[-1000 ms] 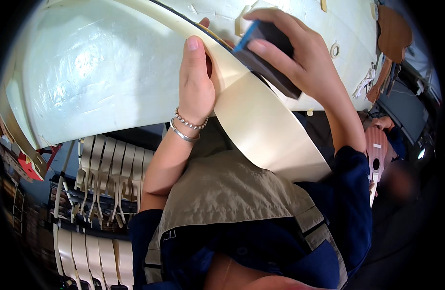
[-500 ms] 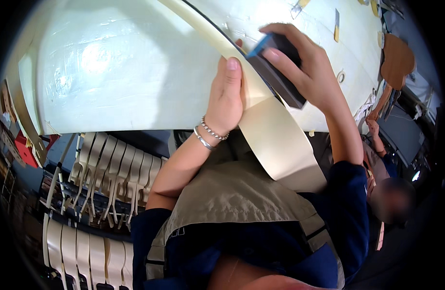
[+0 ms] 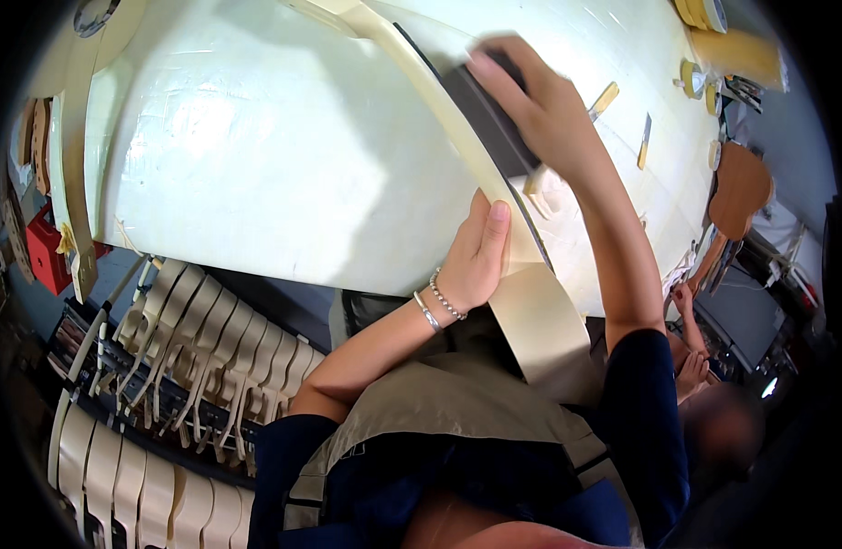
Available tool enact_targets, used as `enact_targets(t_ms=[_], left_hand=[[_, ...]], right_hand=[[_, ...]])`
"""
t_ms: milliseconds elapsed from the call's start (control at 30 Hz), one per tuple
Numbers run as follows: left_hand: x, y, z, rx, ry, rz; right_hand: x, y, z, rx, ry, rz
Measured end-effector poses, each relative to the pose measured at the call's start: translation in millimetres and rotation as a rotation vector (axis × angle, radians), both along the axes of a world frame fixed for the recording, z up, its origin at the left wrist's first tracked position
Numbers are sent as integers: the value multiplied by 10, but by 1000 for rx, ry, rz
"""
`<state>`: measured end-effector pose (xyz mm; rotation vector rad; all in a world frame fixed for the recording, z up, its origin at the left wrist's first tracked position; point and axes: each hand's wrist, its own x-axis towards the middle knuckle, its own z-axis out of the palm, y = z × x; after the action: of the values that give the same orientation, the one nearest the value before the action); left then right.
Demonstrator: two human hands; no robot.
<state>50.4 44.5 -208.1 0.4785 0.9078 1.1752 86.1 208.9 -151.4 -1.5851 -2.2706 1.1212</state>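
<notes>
A cream-coloured guitar (image 3: 541, 316) lies slanted in front of me, its long neck (image 3: 439, 101) reaching over the table toward the upper left. A thin dark strip runs along the neck's right side. My left hand (image 3: 476, 252) is wrapped round the neck close to the wider body, thumb on top and fingers mostly hidden beneath. In my right hand (image 3: 535, 105) is a dark grey sanding block (image 3: 489, 114), gripped from above and resting along the dark strip. The block hides part of that strip, and the right hand is slightly blurred.
The pale, film-covered table (image 3: 247, 183) spreads beyond the guitar. Brushes (image 3: 604, 101) and tape rolls (image 3: 704, 14) lie at its right. Cream guitar bodies hang on a rack (image 3: 210, 339) at lower left. A brown guitar (image 3: 739, 192) and another person (image 3: 700, 366) are at right.
My left hand and the guitar have come down and rightward in view. The sanding block now sits farther up the neck from the left hand. Both hands keep their holds.
</notes>
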Motion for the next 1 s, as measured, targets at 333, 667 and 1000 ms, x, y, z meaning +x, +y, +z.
enact_targets(t_ms=[333, 667, 1000], left_hand=[[24, 14, 6, 15, 15, 43], [-375, 546, 952, 406, 530, 53], [-383, 1425, 2220, 1456, 1501, 76]], right_hand=[[-353, 283, -90, 11, -76, 6], [809, 545, 847, 111, 344, -355], [2493, -108, 1198, 181, 717, -644]])
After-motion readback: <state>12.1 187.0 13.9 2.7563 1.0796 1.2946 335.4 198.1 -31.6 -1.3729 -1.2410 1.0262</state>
